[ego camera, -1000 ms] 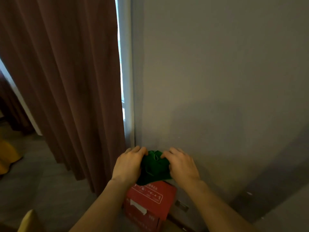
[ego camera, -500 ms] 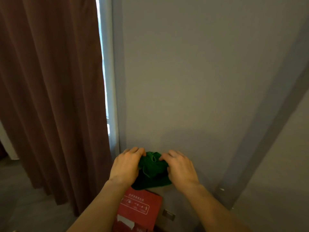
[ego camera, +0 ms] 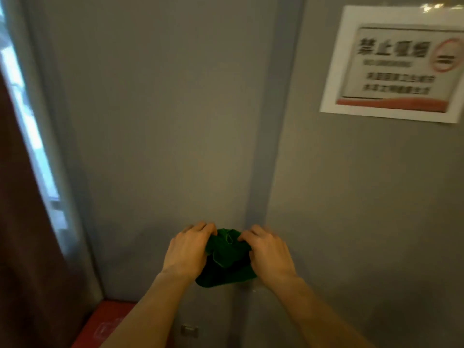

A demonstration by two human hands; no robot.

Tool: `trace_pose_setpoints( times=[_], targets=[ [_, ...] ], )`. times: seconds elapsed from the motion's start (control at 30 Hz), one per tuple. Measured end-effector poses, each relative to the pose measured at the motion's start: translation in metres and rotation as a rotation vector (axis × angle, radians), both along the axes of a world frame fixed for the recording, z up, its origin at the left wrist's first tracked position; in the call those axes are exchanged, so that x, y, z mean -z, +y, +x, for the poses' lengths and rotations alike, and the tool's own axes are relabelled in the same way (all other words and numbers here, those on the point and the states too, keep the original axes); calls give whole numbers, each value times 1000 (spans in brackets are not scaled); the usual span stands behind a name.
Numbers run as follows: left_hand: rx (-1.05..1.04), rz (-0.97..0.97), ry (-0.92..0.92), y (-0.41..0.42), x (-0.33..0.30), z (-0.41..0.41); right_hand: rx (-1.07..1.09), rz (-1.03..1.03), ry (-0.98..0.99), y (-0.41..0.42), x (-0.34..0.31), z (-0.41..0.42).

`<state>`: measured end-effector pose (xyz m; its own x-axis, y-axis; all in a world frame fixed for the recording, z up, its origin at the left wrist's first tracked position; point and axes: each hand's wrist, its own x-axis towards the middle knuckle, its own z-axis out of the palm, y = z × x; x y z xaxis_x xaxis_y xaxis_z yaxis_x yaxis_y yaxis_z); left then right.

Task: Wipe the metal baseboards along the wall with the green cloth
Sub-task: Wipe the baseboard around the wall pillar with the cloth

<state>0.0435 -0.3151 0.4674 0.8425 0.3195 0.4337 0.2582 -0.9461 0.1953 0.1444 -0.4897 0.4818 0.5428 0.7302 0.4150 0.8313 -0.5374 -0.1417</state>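
The green cloth (ego camera: 226,259) is bunched up in mid-air in front of a grey wall. My left hand (ego camera: 187,249) grips its left side and my right hand (ego camera: 268,251) grips its right side, fingers curled into the folds. Part of the cloth hangs down between my wrists. No baseboard shows in this view; the foot of the wall is hidden behind my forearms.
A grey vertical strip (ego camera: 271,146) runs down the wall behind the cloth. A white no-smoking notice (ego camera: 394,64) hangs at upper right. A brown curtain (ego camera: 22,234) and a bright window edge (ego camera: 27,116) stand at left. A red box (ego camera: 105,322) sits below left.
The view has swung up and to the right: the curtain and red box slid left and down, and the notice came into sight. Both hands keep holding the cloth the same way.
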Motion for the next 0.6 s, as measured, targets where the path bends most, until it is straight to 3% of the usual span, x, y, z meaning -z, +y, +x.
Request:
trace_pose_setpoints(
  times=[0.3, 0.6],
  targets=[
    [179, 8, -42, -169, -10, 85, 145, 38, -15, -185, -13, 57],
    [246, -6, -2, -269, 7, 124, 218, 9, 12, -292, 8, 82]
  ],
)
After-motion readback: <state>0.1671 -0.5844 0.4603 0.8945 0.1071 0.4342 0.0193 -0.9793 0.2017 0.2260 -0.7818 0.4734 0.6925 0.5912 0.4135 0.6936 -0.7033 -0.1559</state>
